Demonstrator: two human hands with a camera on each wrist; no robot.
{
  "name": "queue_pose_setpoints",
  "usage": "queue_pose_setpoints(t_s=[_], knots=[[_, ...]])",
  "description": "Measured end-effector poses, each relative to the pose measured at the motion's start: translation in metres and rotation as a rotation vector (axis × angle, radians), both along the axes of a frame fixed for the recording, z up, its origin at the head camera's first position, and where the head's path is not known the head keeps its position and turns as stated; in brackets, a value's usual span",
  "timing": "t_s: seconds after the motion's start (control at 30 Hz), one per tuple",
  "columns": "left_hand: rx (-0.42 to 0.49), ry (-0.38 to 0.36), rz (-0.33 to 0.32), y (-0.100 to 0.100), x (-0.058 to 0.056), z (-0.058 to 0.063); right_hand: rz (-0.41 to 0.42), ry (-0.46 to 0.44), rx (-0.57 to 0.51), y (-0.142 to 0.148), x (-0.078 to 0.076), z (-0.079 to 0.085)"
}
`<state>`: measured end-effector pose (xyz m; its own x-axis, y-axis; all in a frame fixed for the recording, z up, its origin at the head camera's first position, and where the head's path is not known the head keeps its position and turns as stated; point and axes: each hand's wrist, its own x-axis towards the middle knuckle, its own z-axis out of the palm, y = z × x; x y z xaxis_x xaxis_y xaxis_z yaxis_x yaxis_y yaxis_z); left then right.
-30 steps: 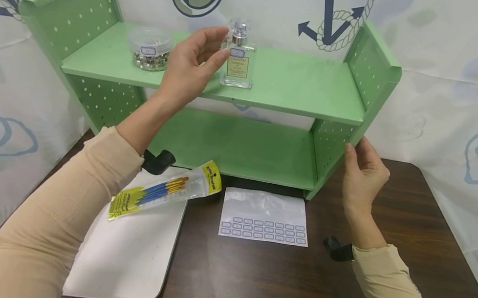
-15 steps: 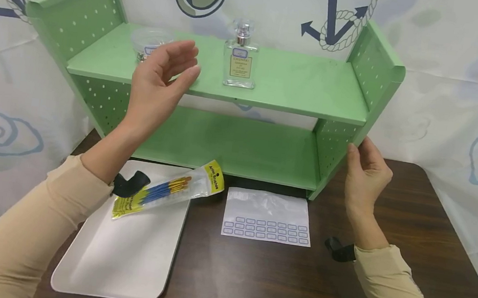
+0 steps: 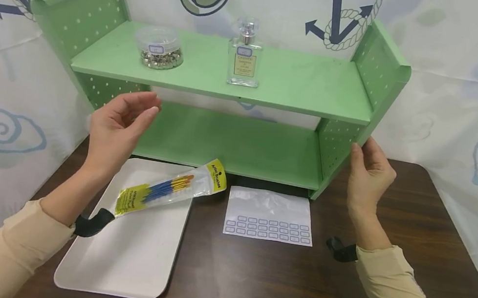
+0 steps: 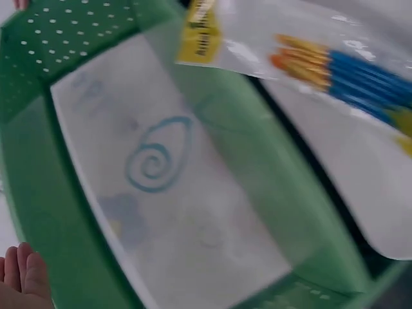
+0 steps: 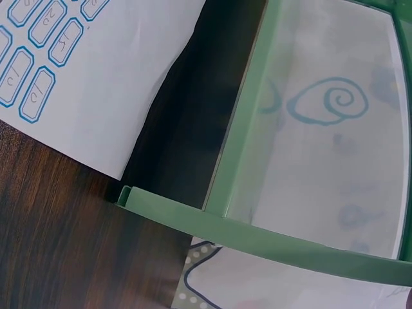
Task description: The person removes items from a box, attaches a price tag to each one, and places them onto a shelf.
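My left hand (image 3: 117, 128) hovers over the tray in front of the shelf's left part, fingers loosely bent and holding nothing. In the left wrist view its fingers (image 4: 32, 273) show at the lower left. With thumb and fingers, my right hand (image 3: 368, 176) grips the front edge of the right side panel of a green two-tier shelf (image 3: 308, 85). On the upper board stand a clear glass perfume bottle (image 3: 244, 66) and, left of it, a round clear jar (image 3: 159, 51) of small metallic pieces. Both carry a small blue-bordered label.
A clear pack of artist brushes (image 3: 168, 187) lies across a white tray (image 3: 129, 254) at the left. Right of it, a sheet of blue-bordered labels (image 3: 270, 216) rests on the dark wooden table (image 3: 241, 282). A patterned cloth (image 3: 449, 94) hangs behind.
My left hand has come away from the perfume bottle, passing left in front of the jar and down to above the tray. The right hand stays on the shelf's side; the bottle stands in place.
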<state>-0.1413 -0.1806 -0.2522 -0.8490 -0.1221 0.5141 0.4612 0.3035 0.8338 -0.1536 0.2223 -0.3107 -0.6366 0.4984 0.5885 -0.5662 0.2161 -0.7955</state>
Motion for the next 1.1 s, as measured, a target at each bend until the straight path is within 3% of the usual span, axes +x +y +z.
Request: queue_pose_setpoints(t_s=[0.23,0.47,0.67,0.83,1.1], knots=[[0.043,-0.16,0.065,-0.038,0.004,-0.033,-0.005,-0.014,-0.043,-0.001,0.0,0.002],[-0.139,-0.333,0.109,-0.077,0.004,-0.073,-0.005,-0.02,-0.059,0.0,0.0,0.001],[-0.291,-0.489,0.145,-0.104,0.006,-0.099,0.011,0.015,-0.054,-0.002,0.0,0.002],[-0.374,-0.608,0.115,-0.113,0.003,-0.111,0.017,0.021,-0.082,-0.003,0.0,0.002],[-0.458,-0.727,0.041,-0.115,-0.001,-0.111,0.024,0.014,-0.103,-0.004,0.0,0.002]])
